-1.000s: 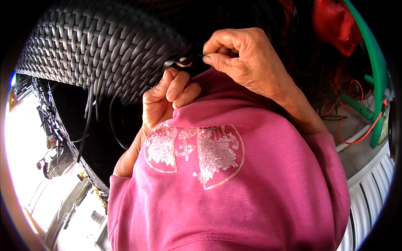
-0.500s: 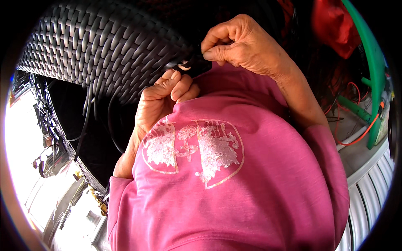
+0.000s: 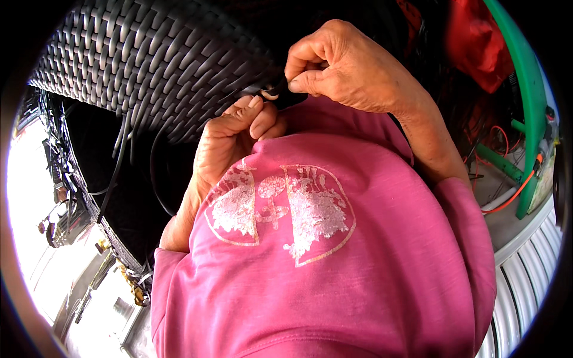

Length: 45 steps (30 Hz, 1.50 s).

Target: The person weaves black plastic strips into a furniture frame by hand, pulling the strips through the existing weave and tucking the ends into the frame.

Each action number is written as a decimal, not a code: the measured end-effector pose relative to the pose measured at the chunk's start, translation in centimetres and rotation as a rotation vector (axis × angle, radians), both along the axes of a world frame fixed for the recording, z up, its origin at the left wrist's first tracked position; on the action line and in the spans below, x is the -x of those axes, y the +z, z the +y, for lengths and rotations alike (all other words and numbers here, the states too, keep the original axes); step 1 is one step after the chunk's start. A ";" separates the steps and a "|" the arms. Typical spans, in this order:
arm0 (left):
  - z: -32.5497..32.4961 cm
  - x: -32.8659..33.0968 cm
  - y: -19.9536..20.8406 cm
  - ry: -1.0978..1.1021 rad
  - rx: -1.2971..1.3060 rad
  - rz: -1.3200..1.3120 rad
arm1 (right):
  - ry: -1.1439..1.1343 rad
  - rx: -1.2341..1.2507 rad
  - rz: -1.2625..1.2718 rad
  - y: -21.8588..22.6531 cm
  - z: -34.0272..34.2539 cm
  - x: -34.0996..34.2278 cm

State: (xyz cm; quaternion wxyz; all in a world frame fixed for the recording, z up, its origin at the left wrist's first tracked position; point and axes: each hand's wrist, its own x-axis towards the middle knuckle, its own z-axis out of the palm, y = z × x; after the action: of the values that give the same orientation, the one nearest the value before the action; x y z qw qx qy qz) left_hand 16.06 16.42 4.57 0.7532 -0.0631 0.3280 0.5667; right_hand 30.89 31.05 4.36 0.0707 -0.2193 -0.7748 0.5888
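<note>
My right hand (image 3: 346, 65) pinches a thin black wicker strand (image 3: 276, 89) at the lower edge of a large dark woven wicker piece (image 3: 149, 59), thumb and forefinger closed on it. My left hand (image 3: 230, 140) is just below it, fingers curled, fingertips touching the same strand near the weave. My pink shirt with a pale print (image 3: 310, 238) fills the lower middle and hides both forearms below the wrists.
Loose black strands (image 3: 119, 161) hang from the wicker piece's dark inside at the left. A green metal frame (image 3: 528, 107) with orange wires and a red cloth (image 3: 477, 42) stand at the right, above a corrugated metal sheet (image 3: 525, 268). Bright ground lies at the lower left.
My right hand has moved up and a little left along the weave edge, still pinching the strand. My left hand stays curled beneath it, nearly in place.
</note>
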 end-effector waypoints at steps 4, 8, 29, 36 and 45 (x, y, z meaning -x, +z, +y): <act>-0.1 0.1 -0.7 -0.001 -0.040 -0.021 | -0.163 -0.084 0.042 0.5 -0.9 -0.3; -0.4 0.1 -0.6 0.042 0.018 -0.135 | -0.201 -0.107 0.020 -0.1 -0.2 -1.7; -1.7 1.4 0.8 0.128 0.048 -0.070 | -0.239 -0.400 0.465 -2.7 -4.0 1.9; -1.4 1.3 1.5 -0.086 0.025 0.284 | -0.171 -0.490 0.523 -3.0 -3.0 1.7; -1.3 0.7 1.8 -0.058 0.197 0.552 | -0.145 -0.407 0.448 -2.0 -2.8 2.8</act>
State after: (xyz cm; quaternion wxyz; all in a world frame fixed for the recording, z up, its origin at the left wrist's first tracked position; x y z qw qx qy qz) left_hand 15.34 15.14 6.36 0.6417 0.0300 0.5755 0.5060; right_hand 28.07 28.25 2.35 0.3242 -0.1201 -0.8241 0.4487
